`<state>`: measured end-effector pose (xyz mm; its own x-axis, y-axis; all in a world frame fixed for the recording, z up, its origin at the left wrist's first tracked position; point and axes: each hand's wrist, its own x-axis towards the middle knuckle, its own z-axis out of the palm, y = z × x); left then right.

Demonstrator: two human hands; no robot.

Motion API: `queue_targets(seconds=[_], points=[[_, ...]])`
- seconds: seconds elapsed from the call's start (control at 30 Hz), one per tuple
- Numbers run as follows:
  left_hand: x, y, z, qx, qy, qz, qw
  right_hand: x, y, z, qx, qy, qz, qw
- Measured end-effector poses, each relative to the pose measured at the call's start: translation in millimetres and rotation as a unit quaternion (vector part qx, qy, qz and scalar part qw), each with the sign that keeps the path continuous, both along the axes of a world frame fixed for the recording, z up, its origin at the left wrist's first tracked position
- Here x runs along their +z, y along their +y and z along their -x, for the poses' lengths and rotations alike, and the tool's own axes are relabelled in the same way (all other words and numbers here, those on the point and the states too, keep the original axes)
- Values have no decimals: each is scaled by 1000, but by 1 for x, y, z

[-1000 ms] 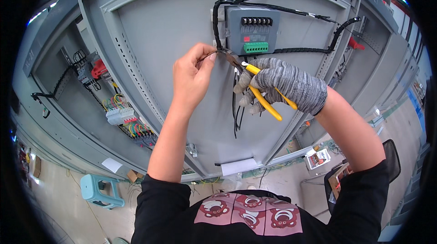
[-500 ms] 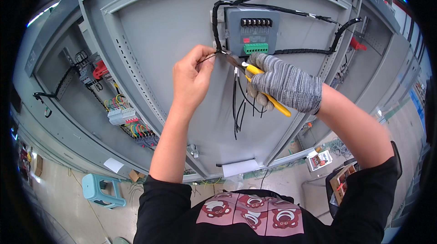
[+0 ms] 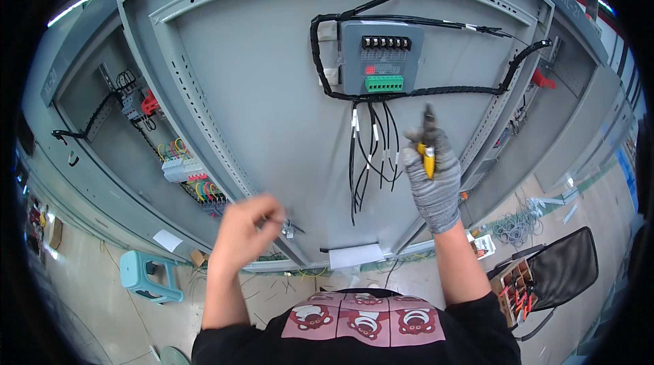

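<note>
My gloved right hand (image 3: 437,188) is closed around yellow-handled pliers (image 3: 428,162), their dark jaws pointing up, just right of the hanging wires. My bare left hand (image 3: 240,237) is low in front of the panel's lower left, apart from the wiring; its curled fingers are smeared by motion, so whether they hold anything is unclear. A black wrapped cable bundle (image 3: 453,91) loops around a grey meter module (image 3: 381,58) with a green terminal block (image 3: 384,84). Several black wires (image 3: 353,161) with white sleeves hang from the bundle below the module.
The grey panel (image 3: 272,106) has a perforated frame. Open cabinets with breakers (image 3: 182,169) stand at both sides. On the floor are a blue stool (image 3: 146,276), a black mesh chair (image 3: 565,266) bearing a tool box (image 3: 518,290), and coiled wire (image 3: 518,227).
Both hands have come away from the bundle's lower left corner. My left hand dropped down and left; my right moved down and right with the pliers. The bundle now runs unobstructed under the module.
</note>
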<state>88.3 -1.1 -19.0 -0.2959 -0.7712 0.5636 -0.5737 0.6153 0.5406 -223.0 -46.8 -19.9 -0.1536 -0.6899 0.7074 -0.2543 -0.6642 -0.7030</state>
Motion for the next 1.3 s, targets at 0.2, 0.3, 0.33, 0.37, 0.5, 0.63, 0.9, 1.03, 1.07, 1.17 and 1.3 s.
queue_targets(seconds=[0.2,0.3,0.33,0.37,0.5,0.63,0.9,1.03,1.07,1.17,1.3], points=[[-8,-13,21,96,164,-81,978,4,-21,-2,-43,-116,44,991],[15,-63,82,-17,300,15,954,13,-26,-12,-81,-68,30,994],[20,-75,92,-31,302,31,952,16,-27,-16,-94,-42,9,995],[28,-77,102,-56,362,-10,931,18,-31,-18,-112,-16,-8,994],[39,-87,125,-133,502,-97,849,17,-34,-19,-49,-77,20,996],[36,-85,125,-176,534,-116,819,21,-28,-20,-35,-81,-10,996],[27,-90,124,-297,538,-100,782,20,-26,-16,9,-105,-5,994],[28,-91,117,-233,514,-76,822,22,-29,-23,-1,-121,2,993],[31,-91,116,-205,501,-70,838,22,-34,-26,0,-127,2,992],[45,-86,126,-84,463,-9,883,30,-40,-32,-71,-68,20,995],[53,-93,128,-31,425,42,904,39,-42,-46,-182,-5,60,981]])
